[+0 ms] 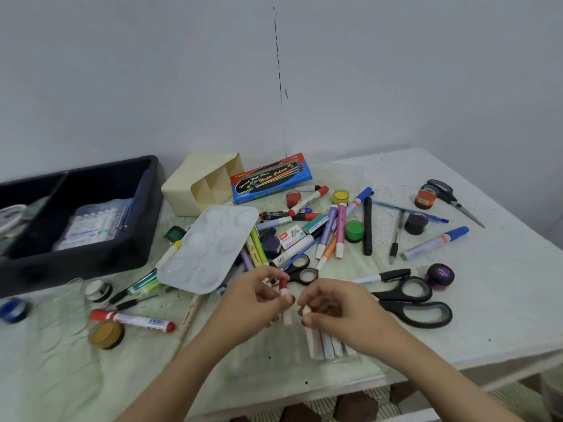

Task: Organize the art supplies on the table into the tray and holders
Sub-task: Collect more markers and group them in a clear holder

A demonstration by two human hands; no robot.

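Observation:
My left hand (259,303) pinches a small white marker with a red cap (284,295), upright, at the table's front middle. My right hand (338,312) grips a clear pack of white markers (324,345) lying on the table just beside it. The black tray (146,208) sits at the back left with a plastic pouch of pens (94,226) inside. A cream holder (201,184) with compartments lies on its side behind a white paint palette (210,248).
Loose markers, pens and paint pots (354,231) crowd the table's middle. Large black scissors (411,303) lie right of my hands, smaller scissors (451,196) at the far right. A water colour box (271,178) stands at the back. A red marker (134,319) lies front left.

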